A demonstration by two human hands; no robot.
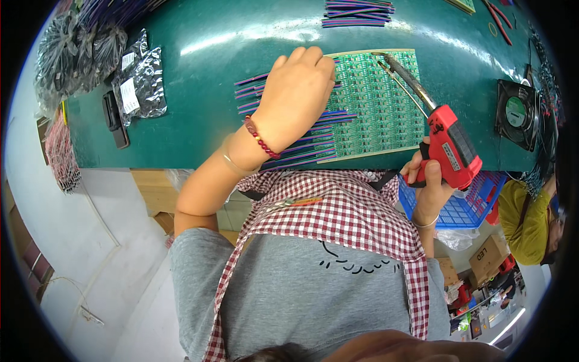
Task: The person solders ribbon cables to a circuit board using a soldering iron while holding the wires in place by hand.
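A green circuit board panel with rows of small repeated circuits lies on the table. Along its left side several thin wires in blue, purple and black are laid side by side, their ends reaching onto the panel. My left hand is over these wires at the panel's upper left, fingers curled down; its fingertips and whatever they pinch are hidden. My right hand grips a red soldering gun by its handle. The gun's metal tip and thin feed tube point at the panel's top.
More wires lie bundled at the far edge. Plastic bags and a black phone-like object sit on the left. A black fan stands on the right, above a blue basket. Another person's yellow sleeve shows at right.
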